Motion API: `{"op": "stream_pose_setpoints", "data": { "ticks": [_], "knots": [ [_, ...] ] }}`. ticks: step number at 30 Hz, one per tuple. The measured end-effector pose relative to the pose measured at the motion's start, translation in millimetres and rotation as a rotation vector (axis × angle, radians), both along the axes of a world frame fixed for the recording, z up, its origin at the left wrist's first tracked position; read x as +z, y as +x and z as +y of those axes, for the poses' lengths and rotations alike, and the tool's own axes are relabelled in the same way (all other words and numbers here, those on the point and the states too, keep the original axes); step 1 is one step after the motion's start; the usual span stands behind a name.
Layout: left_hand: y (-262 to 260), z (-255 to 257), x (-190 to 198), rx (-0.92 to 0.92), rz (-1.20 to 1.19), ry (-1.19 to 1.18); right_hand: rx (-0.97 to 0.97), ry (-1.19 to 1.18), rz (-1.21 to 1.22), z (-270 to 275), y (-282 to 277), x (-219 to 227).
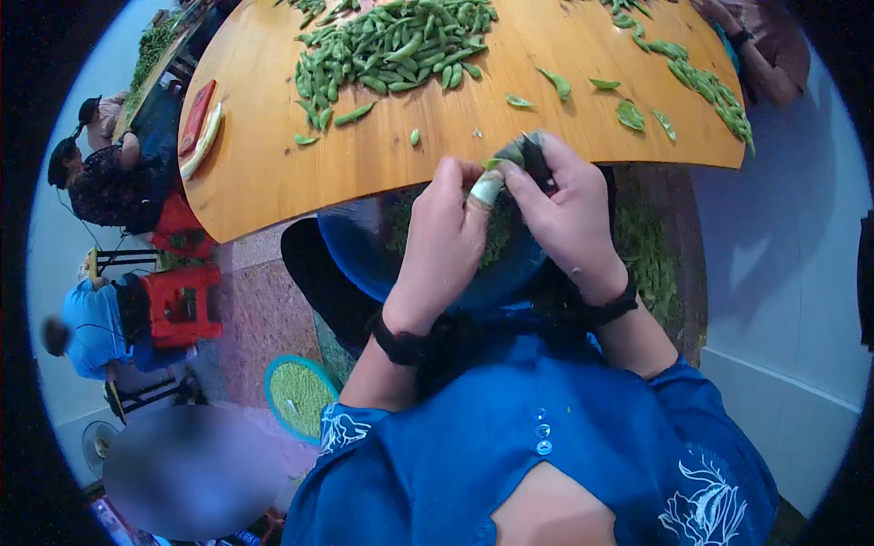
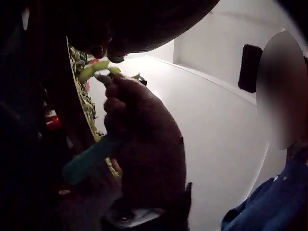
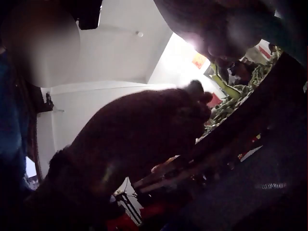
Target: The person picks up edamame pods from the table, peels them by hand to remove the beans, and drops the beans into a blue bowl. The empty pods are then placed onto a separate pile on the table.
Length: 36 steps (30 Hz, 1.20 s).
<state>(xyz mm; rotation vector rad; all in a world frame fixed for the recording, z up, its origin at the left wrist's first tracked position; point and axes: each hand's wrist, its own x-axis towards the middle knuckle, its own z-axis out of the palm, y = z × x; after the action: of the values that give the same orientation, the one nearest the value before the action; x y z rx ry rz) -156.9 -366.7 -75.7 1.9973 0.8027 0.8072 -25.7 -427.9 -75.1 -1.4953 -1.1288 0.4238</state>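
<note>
Slim green pod [image 2: 90, 71], curved and pale-bright, between both hands near the wooden table's [image 1: 264, 187] near edge, left hand [image 1: 443, 232] and right hand [image 1: 572, 211] close together, fingers bent, thumbs in, both seemingly pinching it, pod mostly covered by fingers from above, wrist views dim, fingertips lost in shadow.

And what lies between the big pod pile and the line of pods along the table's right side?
A few scattered pods on the tabletop, seen in the head view.

Green pod [image 2: 89, 72]; partly hidden between hands [image 1: 443, 235] [image 1: 569, 211]
</note>
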Motion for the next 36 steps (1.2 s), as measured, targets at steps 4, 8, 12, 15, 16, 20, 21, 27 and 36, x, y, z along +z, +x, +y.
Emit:
{"op": "stream_pose_setpoints", "data": {
  "ticks": [4, 8, 12, 15, 16, 20, 21, 27, 36],
  "knots": [
    [-3.4, 14.9, 3.5, -0.149, -0.143, -0.331, 0.179, -0.045, 0.342, 6.7, 5.8, 21.7],
    [-10.4, 18.0, 28.4, -0.265, -0.218, -0.539, 0.386, -0.124, 0.415, 8.8, 12.9, 49.2],
    [-12.2, 21.8, 37.9, -0.329, -0.305, -0.706, 0.439, -0.126, 0.497, 10.3, 14.4, 57.0],
    [-14.0, 16.1, 32.0, -0.282, -0.276, -0.681, 0.377, -0.171, 0.510, 7.2, 18.4, 58.0],
    [-16.3, 14.6, 28.5, -0.252, -0.217, -0.645, 0.375, -0.174, 0.513, 1.5, 23.6, 61.0],
    [-45.2, 23.9, -25.2, -0.237, 0.108, -0.378, 0.083, -0.120, 0.359, -43.2, 74.9, 55.0],
    [-53.2, 30.2, -54.4, -0.204, 0.191, -0.146, -0.030, -0.160, 0.303, -56.9, 88.2, 48.2],
    [-73.4, 29.9, -116.7, -0.065, 0.556, 0.474, -0.351, -0.439, -0.087, -152.3, 165.7, -41.7],
    [-41.0, 29.5, 10.4, 0.197, 0.290, 0.139, -0.477, -0.502, 0.192, -173.0, 143.4, -73.1]
  ]
}}
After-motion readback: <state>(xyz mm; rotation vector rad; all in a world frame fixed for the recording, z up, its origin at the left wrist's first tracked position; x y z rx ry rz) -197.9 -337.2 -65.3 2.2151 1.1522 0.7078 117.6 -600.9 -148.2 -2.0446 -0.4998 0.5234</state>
